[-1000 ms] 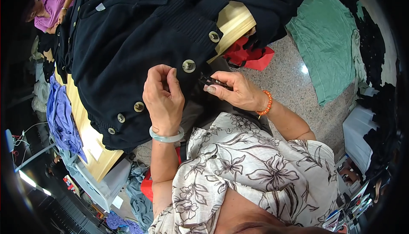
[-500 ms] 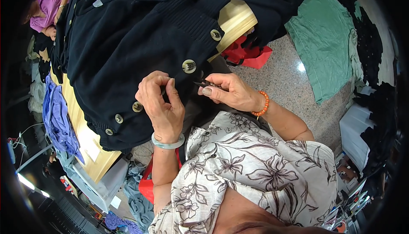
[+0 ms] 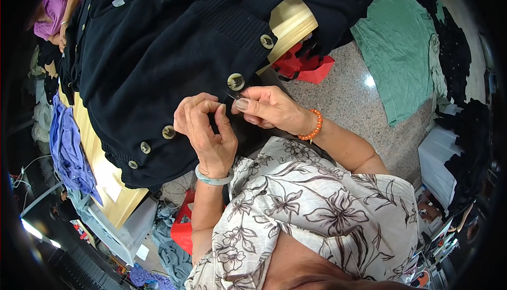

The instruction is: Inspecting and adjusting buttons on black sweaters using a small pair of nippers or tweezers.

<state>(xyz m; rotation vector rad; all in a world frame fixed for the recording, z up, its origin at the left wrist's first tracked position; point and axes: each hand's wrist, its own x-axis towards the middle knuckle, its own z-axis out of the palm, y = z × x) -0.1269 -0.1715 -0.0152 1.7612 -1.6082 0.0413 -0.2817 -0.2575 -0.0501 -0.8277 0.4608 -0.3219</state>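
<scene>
At the worktop (image 3: 289, 21) edge, our left hand (image 3: 207, 130) pinches the black cardigan (image 3: 158, 63) below a button (image 3: 235, 82), while our right hand (image 3: 266, 108) grips a small dark tool (image 3: 232, 95) just beside it.

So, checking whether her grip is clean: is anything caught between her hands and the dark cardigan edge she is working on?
Nothing visible is. The left hand pinches the black cardigan directly, and the right hand holds a small dark tool right against it.
</scene>
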